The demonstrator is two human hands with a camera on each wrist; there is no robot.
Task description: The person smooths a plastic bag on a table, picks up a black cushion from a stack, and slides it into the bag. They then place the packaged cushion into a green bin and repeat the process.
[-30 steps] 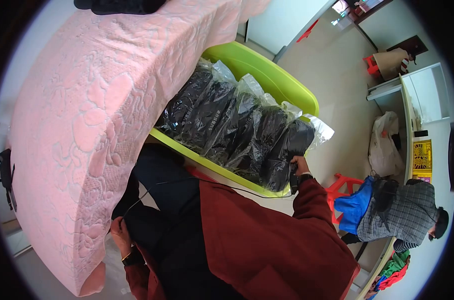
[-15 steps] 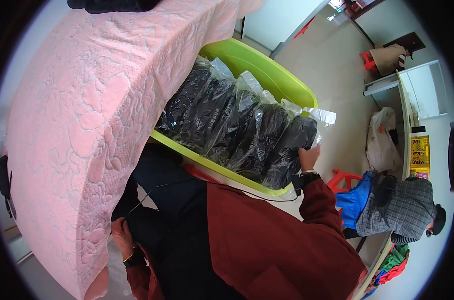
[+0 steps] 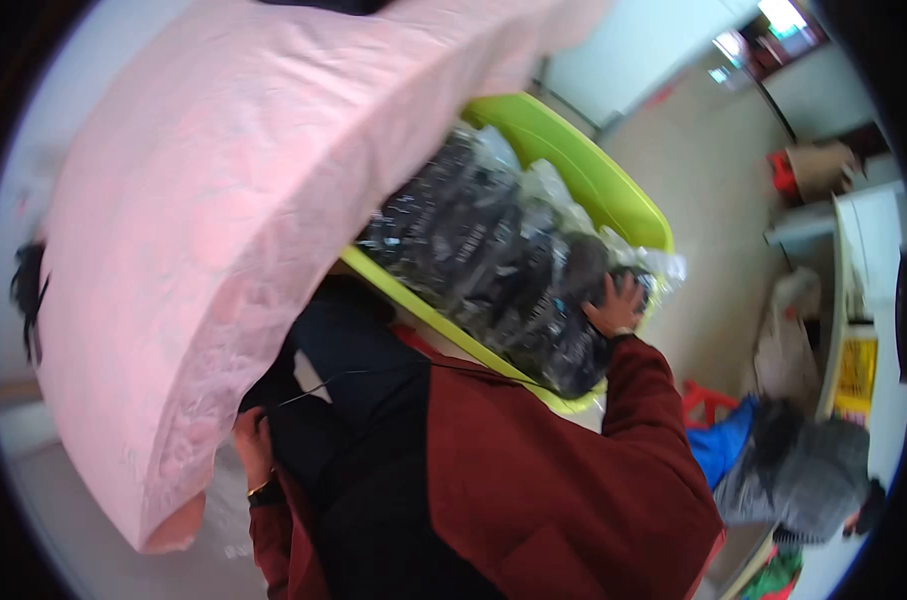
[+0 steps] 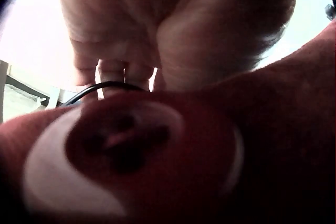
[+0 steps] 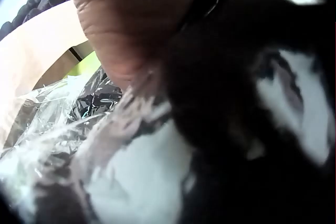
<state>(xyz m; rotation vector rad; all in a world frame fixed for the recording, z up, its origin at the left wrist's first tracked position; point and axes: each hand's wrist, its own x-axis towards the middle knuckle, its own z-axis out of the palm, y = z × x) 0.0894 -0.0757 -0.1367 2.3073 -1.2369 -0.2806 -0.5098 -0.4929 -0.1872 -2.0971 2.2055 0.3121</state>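
Observation:
My right hand (image 3: 619, 305) lies with fingers spread on the near-right end of a row of black bundles (image 3: 479, 245) in clear plastic bags, some with pale lettering. These bundles fill a lime-green tub (image 3: 614, 178). In the right wrist view, my right hand (image 5: 131, 24) presses against crinkled clear plastic (image 5: 52, 119), its fingertips hidden. Low by my leg and the bed's edge, my left hand (image 3: 254, 445) hangs loosely. A thin black cable (image 4: 100, 86) crosses in front of the left hand's fingers in the left wrist view.
A bed or table under a pink quilted cover (image 3: 244, 200) borders the tub on the left. To the right are a red stool (image 3: 707, 402), a person in grey and blue (image 3: 799, 480), a whitish bag (image 3: 786, 345) and a long counter (image 3: 842, 290).
My right hand has let go of the end bundle's near side, moved up and spread its fingers over its outer end. The left hand stays low. The head view has shifted and blurred.

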